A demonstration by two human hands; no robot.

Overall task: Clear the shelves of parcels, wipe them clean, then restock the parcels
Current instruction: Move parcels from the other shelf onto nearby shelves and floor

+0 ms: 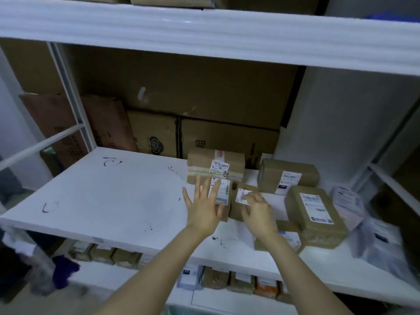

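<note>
A white shelf [109, 196] runs across the middle of the view, its left half bare and marked with dark scuffs. Several brown parcels with white labels sit on its right half. My left hand [204, 205] is flat, fingers spread, against a small parcel [223, 193] at the shelf's centre. My right hand [256, 212] rests with curled fingers on the small parcel [242, 196] beside it. Behind them stands a taped parcel [216, 165]. Further right lie a box [288, 176] and a longer parcel [316, 214].
Big cardboard cartons [204, 137] stand behind the shelf. A white upper shelf [204, 35] hangs overhead. The shelf below [227, 298] holds a row of small parcels [229, 281]. Plastic mailer bags [377, 237] lie at the far right. A purple cloth [64, 270] hangs at lower left.
</note>
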